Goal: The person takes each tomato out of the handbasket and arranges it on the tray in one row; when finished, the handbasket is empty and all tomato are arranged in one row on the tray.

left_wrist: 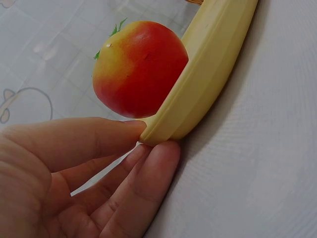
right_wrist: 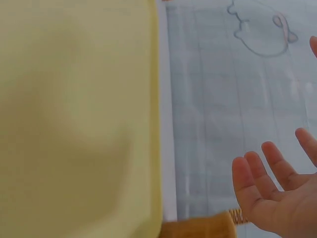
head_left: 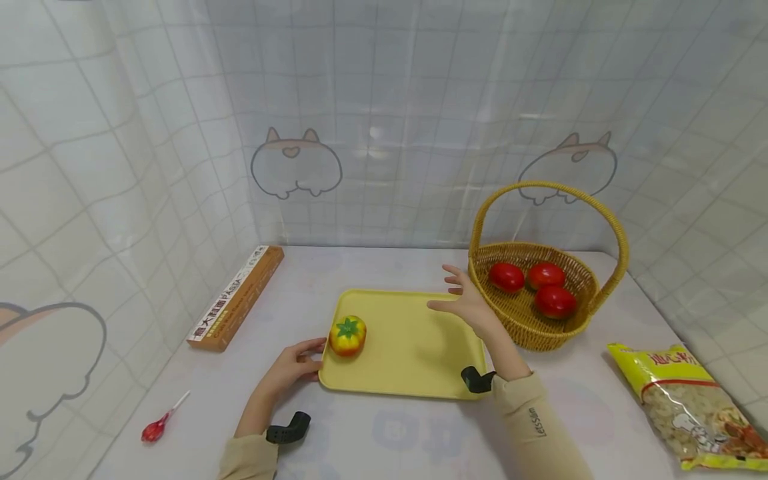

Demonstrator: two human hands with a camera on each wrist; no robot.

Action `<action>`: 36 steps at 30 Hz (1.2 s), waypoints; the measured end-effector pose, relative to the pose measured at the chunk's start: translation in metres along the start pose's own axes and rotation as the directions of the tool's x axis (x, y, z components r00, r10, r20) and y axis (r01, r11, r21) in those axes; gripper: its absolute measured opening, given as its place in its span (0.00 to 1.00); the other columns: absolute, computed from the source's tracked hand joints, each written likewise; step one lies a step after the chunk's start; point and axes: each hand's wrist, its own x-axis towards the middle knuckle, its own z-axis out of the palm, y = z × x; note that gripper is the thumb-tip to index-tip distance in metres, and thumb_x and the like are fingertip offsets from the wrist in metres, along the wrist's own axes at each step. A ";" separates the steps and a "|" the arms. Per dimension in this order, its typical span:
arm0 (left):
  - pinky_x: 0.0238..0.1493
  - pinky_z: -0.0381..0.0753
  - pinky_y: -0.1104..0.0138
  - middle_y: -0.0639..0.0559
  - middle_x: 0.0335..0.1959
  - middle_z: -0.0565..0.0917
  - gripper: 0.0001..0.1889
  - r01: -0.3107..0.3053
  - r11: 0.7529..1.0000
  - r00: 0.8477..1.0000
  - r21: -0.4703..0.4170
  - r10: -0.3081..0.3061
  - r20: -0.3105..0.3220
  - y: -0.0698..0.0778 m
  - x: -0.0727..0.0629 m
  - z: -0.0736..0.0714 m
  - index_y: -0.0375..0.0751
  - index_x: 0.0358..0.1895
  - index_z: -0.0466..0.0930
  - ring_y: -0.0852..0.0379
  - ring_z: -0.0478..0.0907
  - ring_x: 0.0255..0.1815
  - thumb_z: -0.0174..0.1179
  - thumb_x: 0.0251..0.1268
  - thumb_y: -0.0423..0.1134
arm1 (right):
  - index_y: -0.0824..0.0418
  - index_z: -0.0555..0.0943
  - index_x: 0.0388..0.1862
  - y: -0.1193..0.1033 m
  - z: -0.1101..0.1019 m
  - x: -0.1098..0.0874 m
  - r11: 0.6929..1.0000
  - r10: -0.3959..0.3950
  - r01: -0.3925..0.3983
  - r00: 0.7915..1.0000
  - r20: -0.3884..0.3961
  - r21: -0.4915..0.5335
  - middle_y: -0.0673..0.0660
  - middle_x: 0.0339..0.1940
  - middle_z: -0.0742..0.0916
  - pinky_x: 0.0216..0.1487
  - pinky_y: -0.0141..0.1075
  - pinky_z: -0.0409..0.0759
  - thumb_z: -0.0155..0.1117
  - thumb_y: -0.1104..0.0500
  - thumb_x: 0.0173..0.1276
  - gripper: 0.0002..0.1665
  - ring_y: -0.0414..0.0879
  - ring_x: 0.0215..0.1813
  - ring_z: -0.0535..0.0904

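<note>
A yellow tray [head_left: 408, 347] lies on the white table, and a red-and-yellow tomato [head_left: 347, 336] with a green leafy top sits at its left side. My left hand [head_left: 289, 370] pinches the tray's left edge; in the left wrist view, thumb and fingertips meet the tray rim [left_wrist: 198, 94] just below the tomato [left_wrist: 138, 69]. Above the tray's far right corner, my right hand [head_left: 471, 307] has its fingers spread and holds nothing. Close beside it stands a wicker basket [head_left: 531, 339] holding three red fruits [head_left: 555, 302]. The right wrist view shows those spread fingers [right_wrist: 244, 178] apart from the tray.
The basket's tall handle [head_left: 621, 250] arches over it. At the right lies a yellow-and-clear food bag [head_left: 690, 407]. A long pasta box [head_left: 240, 298] lies at the back left, and a red lollipop [head_left: 154, 430] at the front left. Tile-patterned sheeting [head_left: 390, 167] surrounds the table.
</note>
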 end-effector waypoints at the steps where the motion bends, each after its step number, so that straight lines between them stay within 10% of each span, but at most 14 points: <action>1: 0.36 0.82 0.67 0.35 0.55 0.72 0.31 0.002 1.000 1.000 -0.001 -0.002 -0.001 0.000 -0.001 0.000 0.31 0.64 0.65 0.55 0.77 0.31 0.62 0.56 0.34 | 0.53 0.52 0.73 0.000 -0.004 -0.001 1.000 -0.004 0.004 1.000 -0.008 -0.001 0.64 0.69 0.60 0.63 0.57 0.61 0.70 0.58 0.54 0.52 0.62 0.68 0.54; 16: 0.36 0.82 0.65 0.34 0.56 0.71 0.30 0.016 1.000 1.000 -0.003 -0.016 -0.008 0.005 -0.004 0.003 0.30 0.64 0.64 0.55 0.76 0.32 0.60 0.58 0.32 | 0.57 0.50 0.73 0.009 -0.057 -0.014 1.000 -0.028 0.025 0.991 -0.134 -0.017 0.66 0.69 0.60 0.64 0.56 0.61 0.67 0.56 0.58 0.49 0.62 0.67 0.55; 26: 0.38 0.82 0.65 0.31 0.54 0.71 0.28 0.009 1.000 1.000 -0.001 -0.009 -0.003 0.036 -0.022 0.007 0.26 0.63 0.64 0.55 0.76 0.32 0.58 0.58 0.29 | 0.55 0.47 0.74 0.018 -0.091 -0.024 1.000 0.014 -0.016 0.973 -0.229 -0.009 0.65 0.71 0.58 0.65 0.58 0.59 0.67 0.53 0.59 0.52 0.62 0.69 0.53; 36: 0.37 0.82 0.65 0.35 0.55 0.72 0.30 0.029 1.000 0.999 -0.001 -0.029 -0.025 0.003 -0.002 0.004 0.31 0.64 0.65 0.55 0.76 0.32 0.61 0.57 0.32 | 0.53 0.48 0.74 0.034 -0.122 -0.029 1.000 0.004 0.002 0.944 -0.330 0.019 0.67 0.70 0.58 0.65 0.57 0.57 0.67 0.50 0.59 0.51 0.62 0.68 0.53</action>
